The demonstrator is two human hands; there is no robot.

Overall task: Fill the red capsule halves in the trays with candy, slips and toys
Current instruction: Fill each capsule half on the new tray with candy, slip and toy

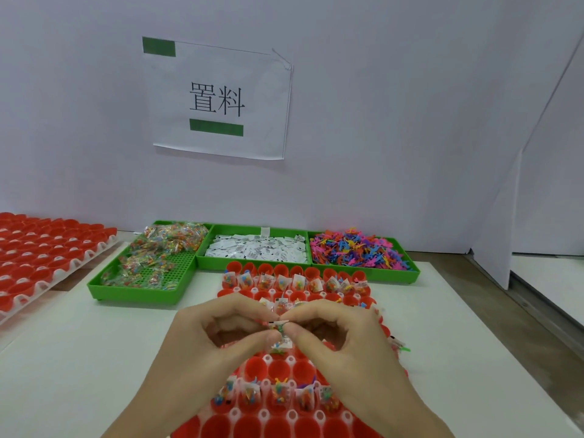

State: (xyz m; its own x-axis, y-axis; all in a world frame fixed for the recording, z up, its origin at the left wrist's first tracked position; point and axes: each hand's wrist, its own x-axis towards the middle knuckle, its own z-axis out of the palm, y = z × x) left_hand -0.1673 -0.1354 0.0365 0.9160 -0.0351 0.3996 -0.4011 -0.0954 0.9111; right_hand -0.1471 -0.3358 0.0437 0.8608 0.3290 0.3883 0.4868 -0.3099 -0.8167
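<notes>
A white tray of red capsule halves (286, 368) lies in front of me on the table. Some rows hold candy packets, slips and toys; other cups are bare. My left hand (215, 336) and my right hand (341, 339) meet over the tray's middle. Their fingertips together pinch a small bundle (280, 330) of a candy packet, a white slip and a toy. Behind the tray stand green bins: candy packets (151, 257), white slips (257, 249) and coloured plastic toys (357, 249).
A second tray of empty red capsule halves (41, 257) sits at the far left. A white wall with a printed paper sign (221, 99) rises right behind the bins. A white partition (493, 248) stands at the right.
</notes>
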